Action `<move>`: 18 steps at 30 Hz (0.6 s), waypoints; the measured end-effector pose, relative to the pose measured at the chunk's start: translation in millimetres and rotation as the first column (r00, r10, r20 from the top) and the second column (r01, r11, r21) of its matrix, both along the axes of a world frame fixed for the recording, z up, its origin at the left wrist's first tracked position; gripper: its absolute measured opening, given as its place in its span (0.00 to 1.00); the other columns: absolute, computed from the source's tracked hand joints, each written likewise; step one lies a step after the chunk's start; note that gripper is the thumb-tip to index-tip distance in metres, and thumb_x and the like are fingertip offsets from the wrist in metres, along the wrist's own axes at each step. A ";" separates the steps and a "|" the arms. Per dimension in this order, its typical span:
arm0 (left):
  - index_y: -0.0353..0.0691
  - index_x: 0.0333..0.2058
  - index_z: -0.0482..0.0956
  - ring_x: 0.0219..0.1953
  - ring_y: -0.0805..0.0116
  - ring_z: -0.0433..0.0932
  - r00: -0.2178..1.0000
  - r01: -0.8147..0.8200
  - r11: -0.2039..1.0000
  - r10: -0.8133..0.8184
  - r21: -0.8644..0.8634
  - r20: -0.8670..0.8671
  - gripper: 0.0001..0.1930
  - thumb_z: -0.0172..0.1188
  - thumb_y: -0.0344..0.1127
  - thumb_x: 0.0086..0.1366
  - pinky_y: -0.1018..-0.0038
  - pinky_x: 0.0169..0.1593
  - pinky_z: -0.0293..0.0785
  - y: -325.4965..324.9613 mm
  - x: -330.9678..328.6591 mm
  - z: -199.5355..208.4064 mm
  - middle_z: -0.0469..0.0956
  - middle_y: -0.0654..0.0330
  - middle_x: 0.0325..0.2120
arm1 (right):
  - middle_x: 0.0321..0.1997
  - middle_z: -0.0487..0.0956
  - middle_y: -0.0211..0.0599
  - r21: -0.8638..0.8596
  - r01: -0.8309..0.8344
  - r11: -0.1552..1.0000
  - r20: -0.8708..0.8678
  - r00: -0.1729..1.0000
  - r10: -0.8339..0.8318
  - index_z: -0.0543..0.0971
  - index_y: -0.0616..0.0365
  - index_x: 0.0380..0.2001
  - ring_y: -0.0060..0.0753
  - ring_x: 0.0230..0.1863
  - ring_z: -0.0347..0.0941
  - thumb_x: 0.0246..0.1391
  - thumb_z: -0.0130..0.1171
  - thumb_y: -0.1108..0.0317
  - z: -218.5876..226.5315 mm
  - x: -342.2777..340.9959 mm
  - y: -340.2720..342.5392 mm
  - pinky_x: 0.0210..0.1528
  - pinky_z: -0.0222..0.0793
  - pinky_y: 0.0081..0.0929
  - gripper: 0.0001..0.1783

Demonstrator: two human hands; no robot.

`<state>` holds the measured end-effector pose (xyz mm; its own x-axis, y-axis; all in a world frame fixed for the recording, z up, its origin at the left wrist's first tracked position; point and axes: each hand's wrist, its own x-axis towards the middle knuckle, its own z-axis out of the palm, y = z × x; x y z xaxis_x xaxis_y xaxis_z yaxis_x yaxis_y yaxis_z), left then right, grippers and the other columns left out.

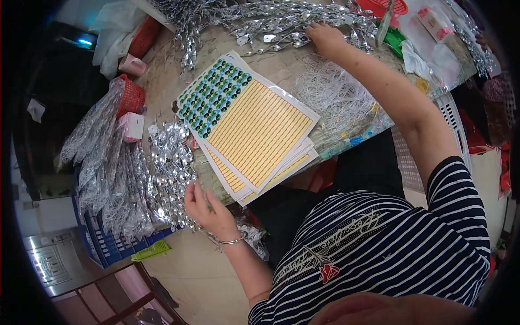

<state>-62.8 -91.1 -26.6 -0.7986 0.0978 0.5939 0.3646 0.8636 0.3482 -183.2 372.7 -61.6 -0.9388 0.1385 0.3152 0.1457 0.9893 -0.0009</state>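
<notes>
Shiny silver twisted strips (271, 27) lie in a long pile across the far side of the table. My right hand (325, 39) reaches out to this pile, its fingers bent together on a strip. Low at the table's left edge, my left hand (208, 212) has its fingers stretched and apart, with nothing seen in them. It is beside a second bunch of silver strips (170, 162) that hangs over the edge. Between my hands lies a stack of sticker sheets (257, 130), yellow with red lines, with green-and-blue round stickers (214, 97) at the upper left.
Tangled white string (336, 89) lies right of the sheets. Bundles of clear-wrapped silver strips (103, 168) hang at the left, by a red basket (131, 97) and a pink-and-white pack (131, 127). A red bowl (398, 6) is at the far right; a white plastic crate (452, 116) stands beside the table.
</notes>
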 end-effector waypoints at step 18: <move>0.30 0.46 0.75 0.42 0.62 0.76 0.908 0.138 0.865 -0.305 0.482 0.287 0.12 0.53 0.24 0.63 0.71 0.44 0.73 51.0 38.4 9.6 0.75 0.52 0.41 | 0.30 0.78 0.38 -0.349 -0.441 0.827 -0.416 0.863 0.285 0.78 0.57 0.33 0.43 0.32 0.76 0.49 0.59 0.70 111.0 55.5 -27.8 0.33 0.71 0.33 0.07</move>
<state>-24.4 -40.1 -17.0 -0.9466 0.0915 0.3093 0.3125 0.4972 0.8094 -127.7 344.9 49.4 -0.7944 0.0002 0.6074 -0.3104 0.8594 -0.4063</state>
